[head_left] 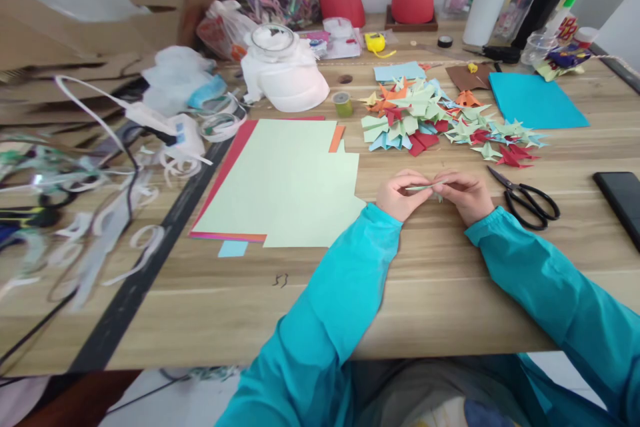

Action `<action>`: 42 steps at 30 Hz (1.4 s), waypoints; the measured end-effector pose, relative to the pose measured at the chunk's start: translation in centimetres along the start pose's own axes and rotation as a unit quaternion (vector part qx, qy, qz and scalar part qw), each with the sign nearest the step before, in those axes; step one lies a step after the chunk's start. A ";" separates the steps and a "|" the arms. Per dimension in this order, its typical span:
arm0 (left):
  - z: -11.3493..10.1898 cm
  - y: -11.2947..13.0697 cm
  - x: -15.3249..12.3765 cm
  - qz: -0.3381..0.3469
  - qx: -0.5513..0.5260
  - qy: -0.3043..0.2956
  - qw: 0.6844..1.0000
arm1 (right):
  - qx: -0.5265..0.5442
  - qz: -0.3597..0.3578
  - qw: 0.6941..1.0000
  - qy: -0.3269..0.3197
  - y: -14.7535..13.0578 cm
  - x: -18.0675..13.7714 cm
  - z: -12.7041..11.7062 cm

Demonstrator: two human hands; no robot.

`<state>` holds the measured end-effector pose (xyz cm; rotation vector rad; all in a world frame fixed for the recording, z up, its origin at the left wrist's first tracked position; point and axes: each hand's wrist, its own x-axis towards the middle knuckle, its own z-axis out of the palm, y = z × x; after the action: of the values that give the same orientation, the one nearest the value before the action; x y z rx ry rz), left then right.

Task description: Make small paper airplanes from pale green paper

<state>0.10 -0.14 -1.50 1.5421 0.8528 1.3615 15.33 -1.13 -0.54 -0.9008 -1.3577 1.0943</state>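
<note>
Between my two hands is a small folded piece of pale green paper [420,187], mostly covered by the fingers. My left hand [399,195] pinches its left end. On the other end, the fingers of my right hand [466,196] are closed. Just beyond the hands lies a pile of folded paper cranes [415,107] in green, red, blue and orange. A pair of black-handled scissors [527,199] rests right of my right hand. Left of my left hand, pale green paper sheets [295,180] lie stacked over red and orange ones.
A blue sheet [540,101] lies at the back right, and a black phone [620,203] by the right edge. A thread spool [343,104] and a yellow tape measure [376,44] stand farther back. Cables and white strips [107,233] clutter the left side.
</note>
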 end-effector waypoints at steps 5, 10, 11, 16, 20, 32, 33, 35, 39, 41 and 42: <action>0.1 -0.4 0.1 0.003 -0.046 0.001 0.999 | 0.033 0.013 0.999 0.014 0.4 -0.1 -0.1; 0.1 0.2 0.1 -0.026 -0.048 0.000 0.999 | 0.042 0.020 0.999 0.007 0.6 0.0 -0.2; 0.1 0.3 0.1 -0.037 -0.048 -0.002 0.998 | 0.039 0.020 0.999 0.005 0.5 0.0 -0.2; 0.1 0.3 0.0 -0.042 -0.023 -0.008 0.999 | 0.001 0.028 1.000 -0.002 -0.2 0.0 0.0; 0.1 0.6 0.1 -0.057 -0.016 -0.021 0.998 | 0.000 0.040 0.999 -0.001 -0.4 0.0 0.1; 0.2 0.3 -0.1 -0.099 -0.036 -0.030 0.994 | 0.031 0.076 0.997 -0.009 0.0 -0.4 -0.2; 0.2 0.3 -0.1 -0.101 -0.038 -0.030 0.994 | 0.030 0.084 0.996 -0.007 0.0 -0.5 -0.2; 0.2 0.2 -0.1 -0.105 -0.042 -0.031 0.993 | 0.030 0.105 0.994 0.002 -0.1 -0.4 -0.2; 0.2 0.2 -0.1 -0.108 -0.047 -0.026 0.993 | 0.064 0.144 0.987 0.021 -0.2 -0.3 0.0; 0.1 0.2 -0.1 -0.113 -0.052 -0.017 0.992 | 0.080 0.146 0.986 0.028 -0.3 -0.2 0.0; 0.1 0.3 -0.1 -0.121 -0.055 -0.009 0.991 | 0.077 0.141 0.987 0.025 -0.3 -0.2 0.0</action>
<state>0.20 -0.33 -1.28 1.3186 0.9060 1.1960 15.34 -1.44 -0.32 -1.0185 -1.1100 1.3639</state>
